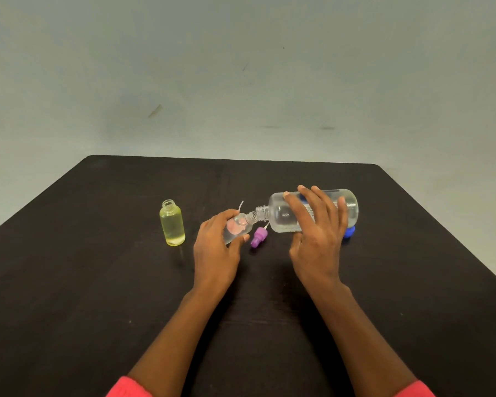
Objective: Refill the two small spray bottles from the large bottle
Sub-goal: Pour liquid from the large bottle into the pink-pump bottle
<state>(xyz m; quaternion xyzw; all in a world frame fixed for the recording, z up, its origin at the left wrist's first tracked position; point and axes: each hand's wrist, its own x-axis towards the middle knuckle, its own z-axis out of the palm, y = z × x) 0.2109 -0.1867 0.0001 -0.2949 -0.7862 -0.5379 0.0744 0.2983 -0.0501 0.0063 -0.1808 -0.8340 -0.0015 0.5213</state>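
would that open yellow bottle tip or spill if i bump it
The yellow bottle stands tall on a narrow base, so it could probably tip. Its neck is uncapped and it looks nearly full, so it would likely spill.

Soft, even light from overhead leaves the grey wall (241, 81) beyond the hands mildly bright and the dark table (92, 282) dull. Faint shadows lie under the left hand (215, 250), the right hand (317, 236) and both forearms (181, 339). Small glints mark the large bottle (281, 219) in the right hand and the small bottle (236, 229) in the left. The yellow bottle (172, 224) left of the left hand glows. Table edges bow; focus is slightly soft.
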